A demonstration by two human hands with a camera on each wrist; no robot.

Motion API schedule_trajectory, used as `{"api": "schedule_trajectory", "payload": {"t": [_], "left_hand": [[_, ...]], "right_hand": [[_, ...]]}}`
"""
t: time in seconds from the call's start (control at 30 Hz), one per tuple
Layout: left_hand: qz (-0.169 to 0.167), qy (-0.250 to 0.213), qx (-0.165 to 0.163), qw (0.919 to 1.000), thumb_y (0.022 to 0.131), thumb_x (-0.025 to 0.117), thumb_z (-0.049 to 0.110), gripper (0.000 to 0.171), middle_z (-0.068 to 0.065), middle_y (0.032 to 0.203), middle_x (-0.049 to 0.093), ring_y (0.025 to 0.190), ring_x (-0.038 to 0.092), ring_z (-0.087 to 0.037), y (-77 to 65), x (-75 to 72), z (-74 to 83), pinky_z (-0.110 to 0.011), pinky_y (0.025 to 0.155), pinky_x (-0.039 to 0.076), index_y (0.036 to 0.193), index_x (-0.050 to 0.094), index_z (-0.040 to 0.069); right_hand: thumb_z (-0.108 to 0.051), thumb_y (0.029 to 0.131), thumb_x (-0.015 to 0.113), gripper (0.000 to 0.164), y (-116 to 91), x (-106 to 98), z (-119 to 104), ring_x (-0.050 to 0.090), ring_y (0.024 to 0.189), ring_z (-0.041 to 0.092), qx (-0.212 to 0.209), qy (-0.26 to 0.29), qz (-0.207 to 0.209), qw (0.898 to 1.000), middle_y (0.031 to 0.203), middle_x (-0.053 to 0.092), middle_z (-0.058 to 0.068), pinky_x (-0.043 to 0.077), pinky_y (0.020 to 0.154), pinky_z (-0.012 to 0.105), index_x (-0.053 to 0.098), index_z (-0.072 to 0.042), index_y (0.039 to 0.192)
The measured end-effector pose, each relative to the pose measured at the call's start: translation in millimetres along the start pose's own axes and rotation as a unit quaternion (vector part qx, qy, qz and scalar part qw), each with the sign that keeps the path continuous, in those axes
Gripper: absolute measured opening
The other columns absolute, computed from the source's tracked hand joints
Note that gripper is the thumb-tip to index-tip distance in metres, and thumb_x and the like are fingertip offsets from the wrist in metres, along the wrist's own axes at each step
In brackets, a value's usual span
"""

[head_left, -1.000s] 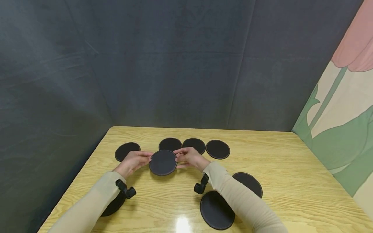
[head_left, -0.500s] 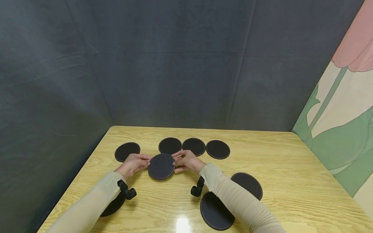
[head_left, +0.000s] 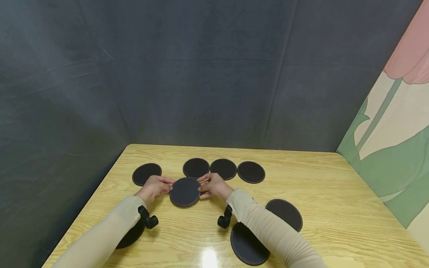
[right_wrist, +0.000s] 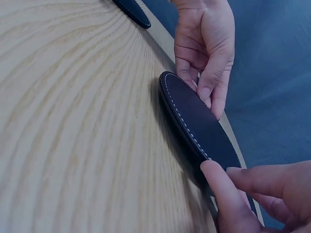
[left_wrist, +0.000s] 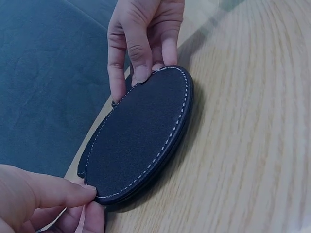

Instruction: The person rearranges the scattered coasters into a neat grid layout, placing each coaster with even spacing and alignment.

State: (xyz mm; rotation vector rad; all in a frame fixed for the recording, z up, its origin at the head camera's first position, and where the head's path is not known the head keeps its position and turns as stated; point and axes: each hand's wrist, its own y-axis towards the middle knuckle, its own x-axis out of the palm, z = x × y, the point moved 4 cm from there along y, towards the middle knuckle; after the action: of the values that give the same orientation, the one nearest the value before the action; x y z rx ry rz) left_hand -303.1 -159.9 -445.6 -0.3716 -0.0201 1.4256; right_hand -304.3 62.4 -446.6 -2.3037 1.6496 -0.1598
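Note:
A round black coaster [head_left: 185, 192] with pale stitching round its rim is between the two hands, just above or on the table. Its left edge is pinched by the left hand [head_left: 153, 188], thumb on top. The right hand [head_left: 215, 186] grips the opposite edge with thumb and fingers. Seen from the left wrist, the coaster [left_wrist: 138, 136] is tilted, and its side looks thick and layered; whether it is more than one piece I cannot tell. Three similar coasters lie in a row just beyond, the nearest of them a black coaster [head_left: 196, 167].
Another black coaster [head_left: 146, 174] lies behind the left hand. Under the left forearm a dark disc [head_left: 130, 236] is partly hidden. Two more, a front coaster [head_left: 246, 243] and a right-hand coaster [head_left: 285, 213], are partly covered by the right sleeve. Dark cloth [head_left: 201, 74] hangs behind the wooden table [head_left: 318, 186].
Both hands have brought the held coaster slightly down and toward the person, and a little left. The row of coasters behind it now shows more fully. The other coasters stay put.

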Motion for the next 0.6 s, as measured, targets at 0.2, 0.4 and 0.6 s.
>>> {"api": "schedule_trajectory", "payload": {"t": [0.2,0.4,0.6], "left_hand": [[0.005,0.01,0.001,0.9999,0.083,0.059,-0.015,0.033,-0.002,0.083,0.068,0.071,0.061,-0.009,0.2,1.6,-0.2,-0.02,0.065,0.053,0.116,0.06,-0.018],[0.015,0.022,0.003,0.9997,0.079,0.059,-0.017,0.035,-0.002,0.081,0.068,0.067,0.06,-0.005,0.7,3.4,1.3,-0.02,0.063,0.053,0.114,0.061,-0.018],[0.021,0.033,0.006,0.9992,0.076,0.059,-0.018,0.037,-0.004,0.08,0.069,0.065,0.061,-0.006,1.2,4.7,2.2,-0.02,0.061,0.053,0.112,0.063,-0.017]], "right_hand": [[0.016,0.085,0.06,0.035,-2.0,1.1,-1.2,0.064,0.074,0.018,0.0,-0.014,0.009,1.0,0.088,0.056,0.012,0.06,0.068,0.037,0.06,0.007,0.119],[0.017,0.085,0.061,0.035,0.6,0.9,-1.4,0.064,0.073,0.018,0.006,-0.022,0.017,1.0,0.09,0.058,0.016,0.06,0.067,0.037,0.061,0.006,0.118],[0.016,0.085,0.061,0.034,2.9,-0.6,-1.9,0.065,0.076,0.02,0.012,-0.032,0.018,0.999,0.09,0.058,0.015,0.06,0.066,0.036,0.063,0.005,0.118]]}}
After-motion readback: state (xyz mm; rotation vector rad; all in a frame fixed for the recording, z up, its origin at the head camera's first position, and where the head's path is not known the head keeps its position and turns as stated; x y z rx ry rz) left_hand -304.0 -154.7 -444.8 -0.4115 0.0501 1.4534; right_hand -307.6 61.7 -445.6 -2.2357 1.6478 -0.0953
